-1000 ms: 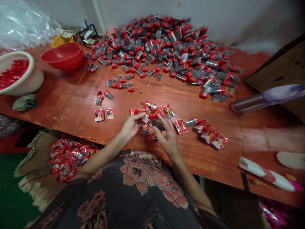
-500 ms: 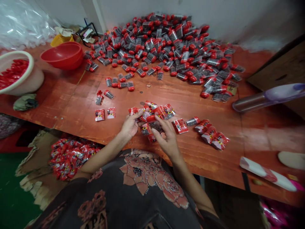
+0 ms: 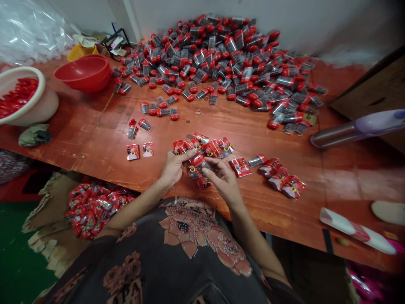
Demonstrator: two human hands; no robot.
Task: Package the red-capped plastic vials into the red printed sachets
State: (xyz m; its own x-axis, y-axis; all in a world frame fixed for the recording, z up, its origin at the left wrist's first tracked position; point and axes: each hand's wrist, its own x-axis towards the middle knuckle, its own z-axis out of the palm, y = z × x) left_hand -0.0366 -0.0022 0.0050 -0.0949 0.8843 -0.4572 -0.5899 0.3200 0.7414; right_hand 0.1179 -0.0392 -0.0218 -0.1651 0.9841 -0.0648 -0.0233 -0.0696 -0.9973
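At the front of the table, my left hand [image 3: 172, 167] is closed, its thumb pressed on a red printed packet [image 3: 190, 154]. My right hand [image 3: 224, 179] pinches a small clear bottle with a red cap [image 3: 198, 159], the cap end against the packet. Fingers partly cover both, so I cannot tell whether the bottle is inside the packet. Under and around my hands lie several red printed packets [image 3: 212, 148]. To the right are a flat red packet [image 3: 240, 166], a capped bottle [image 3: 257, 160] and a few filled-looking packets [image 3: 280, 179].
A large heap of red-capped bottles [image 3: 202, 59] covers the back. At left stand a white tub [image 3: 47, 99] of red caps and a red bowl [image 3: 84, 74]. A tumbler [image 3: 335, 134] lies at right. More packets [image 3: 95, 207] fill a carton below the table edge.
The red-capped bottle has moved slightly left and is turned, nearer the left thumb. My left hand has shifted a little to the right, and the hands are closer together.
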